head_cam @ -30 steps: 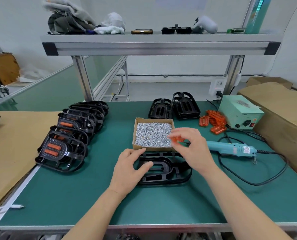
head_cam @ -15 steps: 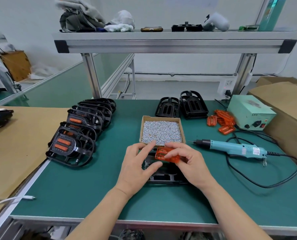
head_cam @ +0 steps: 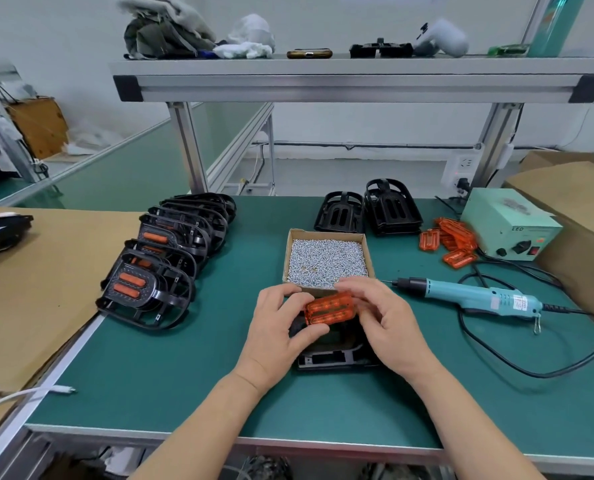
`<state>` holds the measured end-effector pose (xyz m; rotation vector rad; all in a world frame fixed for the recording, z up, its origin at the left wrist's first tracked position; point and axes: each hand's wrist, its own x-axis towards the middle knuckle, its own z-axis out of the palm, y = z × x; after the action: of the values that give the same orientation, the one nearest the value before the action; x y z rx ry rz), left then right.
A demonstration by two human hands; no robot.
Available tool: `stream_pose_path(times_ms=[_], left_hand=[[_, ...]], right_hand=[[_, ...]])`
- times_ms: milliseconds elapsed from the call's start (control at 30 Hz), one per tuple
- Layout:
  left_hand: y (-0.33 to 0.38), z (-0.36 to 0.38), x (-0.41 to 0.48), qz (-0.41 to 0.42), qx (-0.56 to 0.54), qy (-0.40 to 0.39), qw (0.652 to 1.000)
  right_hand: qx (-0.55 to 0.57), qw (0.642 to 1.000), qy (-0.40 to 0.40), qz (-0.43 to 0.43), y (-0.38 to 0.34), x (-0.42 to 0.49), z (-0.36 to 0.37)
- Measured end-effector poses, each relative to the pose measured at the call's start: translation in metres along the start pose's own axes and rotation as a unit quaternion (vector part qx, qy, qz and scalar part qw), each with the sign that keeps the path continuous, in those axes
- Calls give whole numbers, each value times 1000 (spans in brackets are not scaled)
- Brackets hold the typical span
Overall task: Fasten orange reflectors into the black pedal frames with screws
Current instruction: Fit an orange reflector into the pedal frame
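Hands up front: left hand and right hand share a grip on one reflector, pinching it at either end just above a black frame that lies on the green desk. Screw box is right behind, driver off right, finished pedals stacked left. Spare reflectors and bare frames sit further back.

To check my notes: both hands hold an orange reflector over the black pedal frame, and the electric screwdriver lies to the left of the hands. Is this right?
No. In the head view the electric screwdriver lies to the right of the hands. The left hand and right hand hold the orange reflector over the black pedal frame.
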<state>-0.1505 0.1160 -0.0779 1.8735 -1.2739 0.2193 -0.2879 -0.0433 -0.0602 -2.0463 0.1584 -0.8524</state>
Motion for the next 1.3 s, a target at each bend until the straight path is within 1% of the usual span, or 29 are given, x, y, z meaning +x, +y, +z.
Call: stream_pose_path(times_ms=[67,200,300,400,567,967,1033,1133,1200,1300], left_hand=[[0,0,0,5,6,11,1000],[-3,0,0,7,19,23,1000],[-3,1,0,17,28,29,999],[-3,2,0,34,38,34,998],[-2,5,0,52,43,46,997],[0,3,-1,53,47,54,996],[1,3,-1,59,41,73,995],[2,2,1,64,39,125,989],[5,1,7,82,45,146,985],[19,6,17,128,64,131,981]], right_hand=[[-27,999,28,-15,-2,-1,-3],[-103,994,46,-13,-4,-11,-4],[-128,990,65,-8,-5,-18,0],[-161,984,74,-34,-4,-20,3],[-177,978,94,-53,-4,-22,4],[-205,974,95,-28,-3,-22,6],[-207,972,101,-37,-1,-21,6],[-208,970,117,-48,0,-19,6],[-205,970,119,-47,-2,-17,6],[-199,973,106,-39,-4,-19,5]])
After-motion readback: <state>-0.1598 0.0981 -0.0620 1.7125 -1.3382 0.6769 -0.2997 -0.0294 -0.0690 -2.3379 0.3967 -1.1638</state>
